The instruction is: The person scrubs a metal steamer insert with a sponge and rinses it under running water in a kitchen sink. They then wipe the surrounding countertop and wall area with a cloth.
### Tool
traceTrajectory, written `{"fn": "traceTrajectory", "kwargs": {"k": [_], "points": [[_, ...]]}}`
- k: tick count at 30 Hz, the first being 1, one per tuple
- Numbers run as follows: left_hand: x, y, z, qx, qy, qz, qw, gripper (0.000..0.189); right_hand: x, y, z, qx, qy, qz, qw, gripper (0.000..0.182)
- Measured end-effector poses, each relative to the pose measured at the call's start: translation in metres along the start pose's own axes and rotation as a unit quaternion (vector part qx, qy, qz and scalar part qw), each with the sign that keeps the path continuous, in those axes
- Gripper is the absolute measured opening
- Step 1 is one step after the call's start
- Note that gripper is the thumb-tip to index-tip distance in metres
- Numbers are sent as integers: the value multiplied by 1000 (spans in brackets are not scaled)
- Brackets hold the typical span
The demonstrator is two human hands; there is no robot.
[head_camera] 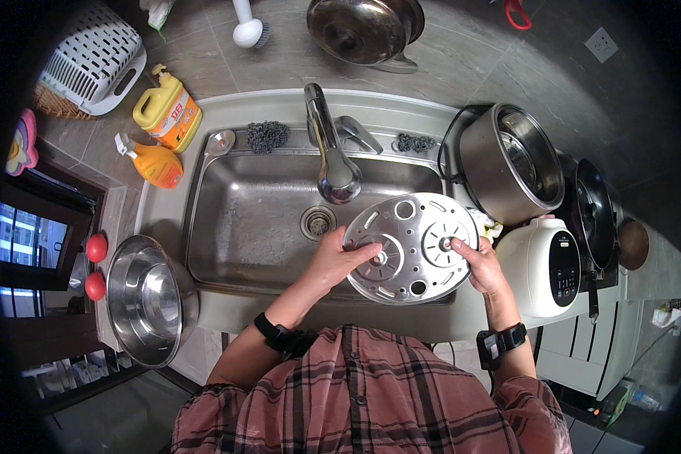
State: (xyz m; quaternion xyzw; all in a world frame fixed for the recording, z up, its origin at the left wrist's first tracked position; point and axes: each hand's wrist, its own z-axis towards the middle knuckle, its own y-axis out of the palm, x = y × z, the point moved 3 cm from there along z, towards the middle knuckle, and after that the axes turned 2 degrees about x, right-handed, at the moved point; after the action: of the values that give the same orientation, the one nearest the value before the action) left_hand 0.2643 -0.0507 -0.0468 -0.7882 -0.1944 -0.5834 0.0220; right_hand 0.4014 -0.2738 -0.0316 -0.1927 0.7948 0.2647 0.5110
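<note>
Both hands grip a round metal disc with holes and slots [413,227], tilted over the right part of a stainless steel sink [244,227]. My left hand [337,258] holds its left edge, thumb on the upper face near a small knob. My right hand [484,264] holds the right edge, its thumb by a second knob; the fingers of both hands are hidden beneath. Behind the disc, the chrome faucet [332,153] reaches over the sink, and the drain strainer [318,222] lies just left of the disc.
Left of the sink are a large metal bowl [147,301], an orange spray bottle [156,164] and a yellow detergent jug [170,113]. Two mesh scourers [267,137] lie on the back rim. At right stand a metal pot [488,164], a white rice cooker [533,269] and a dark frying pan [593,210].
</note>
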Motion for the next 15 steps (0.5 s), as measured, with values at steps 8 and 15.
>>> {"fn": "traceTrajectory", "kwargs": {"k": [8,15], "points": [[10,0,-3,-30,27,31,999,23,6,1,0,16,38,60,997,24],[4,-4,-4,-81,3,-46,996,31,-4,10,-1,33,50,67,996,20]]}}
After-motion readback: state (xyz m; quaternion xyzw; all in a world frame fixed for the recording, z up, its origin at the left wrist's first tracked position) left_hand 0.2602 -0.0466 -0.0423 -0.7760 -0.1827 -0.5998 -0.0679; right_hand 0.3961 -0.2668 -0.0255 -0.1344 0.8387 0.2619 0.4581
